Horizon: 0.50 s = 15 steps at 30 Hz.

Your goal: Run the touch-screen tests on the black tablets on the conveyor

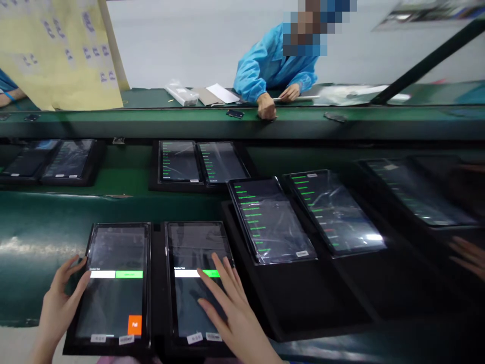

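Observation:
Two tablets lie side by side in a black tray close to me. The left tablet [113, 303] shows a white and green bar and an orange "Fail" box. My left hand [60, 298] is at its left edge, thumb and fingers apart, holding nothing. Over the right tablet [185, 308], which has a similar bar under the words "Speaker Test", my right hand [235, 303] is spread open. Its fingers cover part of the green section; whether a fingertip touches the screen I cannot tell. Small white labels sit along both lower edges.
To the right, a black tray [314, 303] bears two tablets with green text lists. More tablets [178, 162] lie in trays on the green belt behind. Another person's hand [468, 255] is at the right edge. A co-worker in blue [257, 65] works across the line.

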{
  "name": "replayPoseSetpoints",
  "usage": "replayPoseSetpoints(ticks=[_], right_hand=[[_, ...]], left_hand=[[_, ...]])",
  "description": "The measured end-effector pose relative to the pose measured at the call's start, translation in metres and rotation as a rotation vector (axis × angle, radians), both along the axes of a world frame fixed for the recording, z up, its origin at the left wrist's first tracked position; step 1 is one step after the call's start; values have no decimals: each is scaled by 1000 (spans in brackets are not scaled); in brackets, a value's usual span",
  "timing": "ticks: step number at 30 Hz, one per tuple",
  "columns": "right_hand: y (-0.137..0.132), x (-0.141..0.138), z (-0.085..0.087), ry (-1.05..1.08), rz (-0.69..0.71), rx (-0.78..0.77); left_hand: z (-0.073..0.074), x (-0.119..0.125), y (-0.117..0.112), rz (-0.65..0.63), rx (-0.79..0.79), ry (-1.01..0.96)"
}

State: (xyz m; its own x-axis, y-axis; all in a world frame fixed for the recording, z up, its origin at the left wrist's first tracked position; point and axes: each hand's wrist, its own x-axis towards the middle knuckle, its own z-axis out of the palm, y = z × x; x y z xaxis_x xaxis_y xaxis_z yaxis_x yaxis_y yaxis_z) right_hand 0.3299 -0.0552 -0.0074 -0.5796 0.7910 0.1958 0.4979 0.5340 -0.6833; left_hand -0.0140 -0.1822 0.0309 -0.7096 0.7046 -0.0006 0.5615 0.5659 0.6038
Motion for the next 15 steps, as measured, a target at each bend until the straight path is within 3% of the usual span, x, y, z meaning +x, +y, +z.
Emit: replayPoseSetpoints(ticks=[8,15], right_hand=[[-5,-6,2,-37,5,-18],[-4,-8,-8,-36,-8,41]], left_hand=[[-1,-5,9,10,-19,-23],[-3,-8,7,-33,39,-17]])
